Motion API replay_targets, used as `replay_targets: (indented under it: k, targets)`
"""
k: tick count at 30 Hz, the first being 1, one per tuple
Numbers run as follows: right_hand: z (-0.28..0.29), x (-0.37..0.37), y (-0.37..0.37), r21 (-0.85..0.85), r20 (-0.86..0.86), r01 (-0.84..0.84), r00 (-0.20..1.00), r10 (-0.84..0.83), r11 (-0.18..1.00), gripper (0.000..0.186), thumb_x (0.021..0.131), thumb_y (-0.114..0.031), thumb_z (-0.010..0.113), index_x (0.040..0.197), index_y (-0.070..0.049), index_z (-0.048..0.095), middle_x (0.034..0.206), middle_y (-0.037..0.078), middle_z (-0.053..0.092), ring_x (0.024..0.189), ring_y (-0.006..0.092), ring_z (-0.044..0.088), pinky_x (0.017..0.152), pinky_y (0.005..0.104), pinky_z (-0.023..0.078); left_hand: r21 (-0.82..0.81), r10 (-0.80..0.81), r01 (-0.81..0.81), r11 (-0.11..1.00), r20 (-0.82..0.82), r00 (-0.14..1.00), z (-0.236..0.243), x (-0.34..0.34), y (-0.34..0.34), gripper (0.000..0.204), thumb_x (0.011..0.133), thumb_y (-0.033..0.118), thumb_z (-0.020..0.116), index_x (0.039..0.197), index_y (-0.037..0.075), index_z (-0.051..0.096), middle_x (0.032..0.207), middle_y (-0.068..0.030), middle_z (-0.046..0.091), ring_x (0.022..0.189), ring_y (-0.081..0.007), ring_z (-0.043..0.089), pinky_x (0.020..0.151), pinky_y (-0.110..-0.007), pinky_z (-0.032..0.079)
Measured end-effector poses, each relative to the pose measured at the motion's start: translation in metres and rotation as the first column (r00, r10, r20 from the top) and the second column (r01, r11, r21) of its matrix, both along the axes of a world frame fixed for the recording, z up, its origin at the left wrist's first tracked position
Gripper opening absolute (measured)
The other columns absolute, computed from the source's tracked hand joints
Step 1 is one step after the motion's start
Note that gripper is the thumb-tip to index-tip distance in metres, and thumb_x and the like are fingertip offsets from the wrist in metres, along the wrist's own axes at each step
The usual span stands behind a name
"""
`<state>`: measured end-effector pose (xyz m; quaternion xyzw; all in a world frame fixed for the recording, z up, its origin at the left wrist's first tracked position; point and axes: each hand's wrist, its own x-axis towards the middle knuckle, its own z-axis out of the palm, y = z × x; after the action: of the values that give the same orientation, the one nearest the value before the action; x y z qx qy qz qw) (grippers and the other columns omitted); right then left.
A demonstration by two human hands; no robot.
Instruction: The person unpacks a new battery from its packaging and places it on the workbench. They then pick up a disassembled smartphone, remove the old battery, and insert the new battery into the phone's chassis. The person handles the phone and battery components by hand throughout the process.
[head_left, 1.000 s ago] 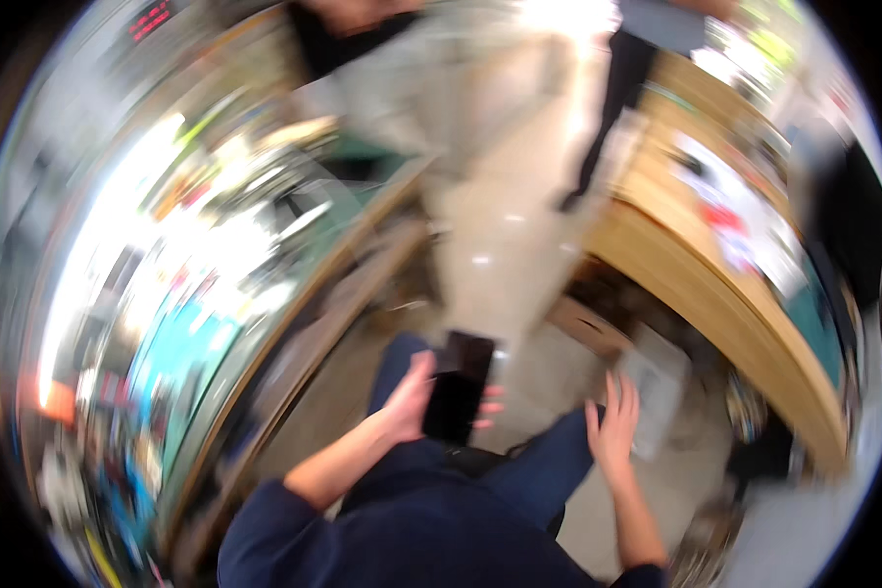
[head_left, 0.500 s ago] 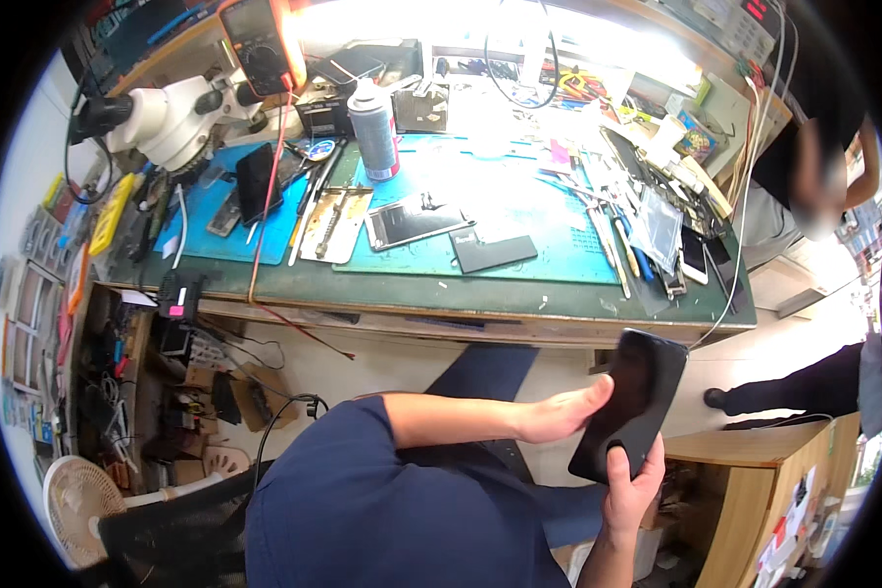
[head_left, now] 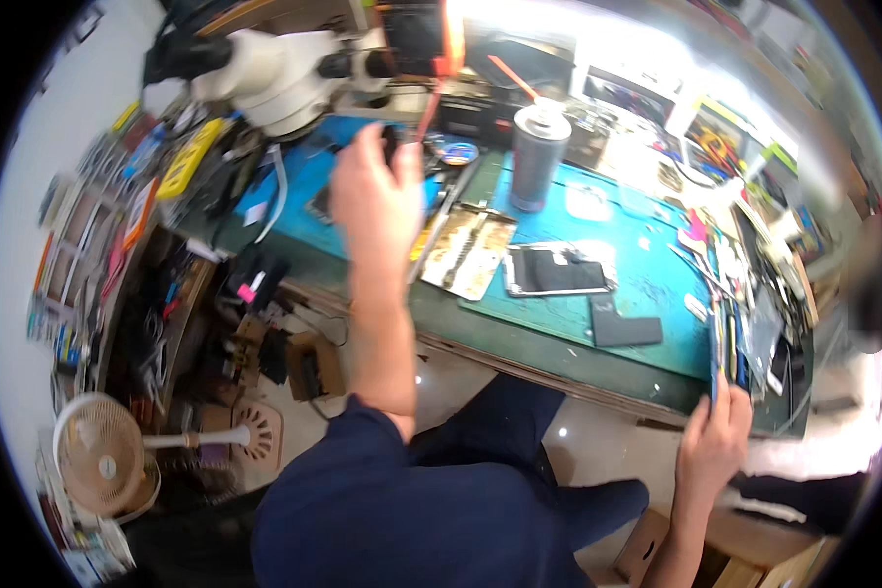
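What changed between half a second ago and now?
The left hand came off the black phone and swung forward-left over the blue mat. The right hand moved up to the workbench edge; what it holds is unclear. The spray can and opened phone stayed put.

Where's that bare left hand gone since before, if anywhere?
Yes: the bare left hand moved forward and leftward, over the long dark-green workbench, nearer the bulky white-bodied microscope.

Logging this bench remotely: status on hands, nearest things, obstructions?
Left hand blurred over blue mat, grip unclear. Right hand near bench, grip unclear. Silver-edged phone lies between them; spray can upright behind.
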<state>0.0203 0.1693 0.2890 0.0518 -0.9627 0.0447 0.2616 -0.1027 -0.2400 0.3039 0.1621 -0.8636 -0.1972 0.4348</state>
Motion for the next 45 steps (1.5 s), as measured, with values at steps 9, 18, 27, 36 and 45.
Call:
replay_targets:
  k: [9, 18, 27, 36, 45]
  targets:
    - [-0.025, -0.023, -0.010, 0.028, 0.012, 0.070, 0.997, -0.070, 0.997, 0.046, 0.088, -0.023, 0.074, 0.126, 0.000, 0.062, 0.124, 0.014, 0.057, 0.116, 0.0327, 0.056, 0.097, 0.0429, 0.048, -0.217, 0.260, -0.157, 0.963, 0.609, 0.749, -0.023, -0.006, -0.074, 0.083, 0.091, 0.063, 0.059, 0.146, 0.002, 0.045, 0.128, -0.0301, 0.060, 0.120, -0.0452, 0.058, 0.099, -0.052, 0.047]
    - [-0.034, -0.023, -0.011, -0.109, 0.019, 0.071, 0.997, -0.070, 0.992, 0.054, 0.090, -0.033, 0.071, 0.130, 0.002, 0.059, 0.135, 0.018, 0.054, 0.125, 0.0370, 0.050, 0.102, 0.0482, 0.041, 0.079, -0.082, 0.047, 0.996, 0.539, 0.838, -0.018, -0.018, -0.077, 0.100, 0.079, 0.057, 0.079, 0.144, -0.009, 0.041, 0.130, -0.0310, 0.060, 0.126, -0.0394, 0.058, 0.105, -0.042, 0.044]
    - [-0.026, -0.010, -0.007, -0.270, 0.023, 0.022, 1.000, -0.016, 0.963, 0.052, 0.083, -0.028, 0.078, 0.125, 0.000, 0.063, 0.134, 0.019, 0.056, 0.121, 0.0381, 0.053, 0.100, 0.0487, 0.043, 0.560, -0.117, 0.037, 0.828, 0.107, 0.987, -0.036, 0.008, -0.103, 0.053, 0.095, 0.029, 0.070, 0.134, -0.003, 0.054, 0.108, -0.0073, 0.067, 0.077, -0.0099, 0.062, 0.050, -0.023, 0.048]
    - [-0.020, -0.030, 0.039, -0.243, -0.082, 0.001, 0.996, -0.022, 0.970, 0.026, 0.089, -0.010, 0.069, 0.115, -0.005, 0.070, 0.117, 0.009, 0.066, 0.105, 0.0291, 0.060, 0.090, 0.0417, 0.049, 0.790, -0.211, 0.565, 0.239, -0.525, 0.824, -0.039, 0.060, -0.059, 0.037, 0.107, 0.019, 0.051, 0.140, 0.002, 0.050, 0.133, -0.0189, 0.062, 0.107, -0.0131, 0.066, 0.065, -0.018, 0.058]
    - [-0.017, -0.036, 0.054, -0.341, -0.081, -0.026, 0.997, -0.002, 0.940, 0.028, 0.089, -0.010, 0.069, 0.117, -0.005, 0.070, 0.115, 0.010, 0.068, 0.103, 0.0303, 0.063, 0.091, 0.0404, 0.049, 0.749, -0.332, 0.662, 0.027, -0.618, 0.713, -0.027, 0.112, 0.042, 0.051, 0.107, 0.018, 0.046, 0.154, 0.007, 0.029, 0.150, -0.0210, 0.043, 0.133, -0.0393, 0.052, 0.087, -0.040, 0.066]
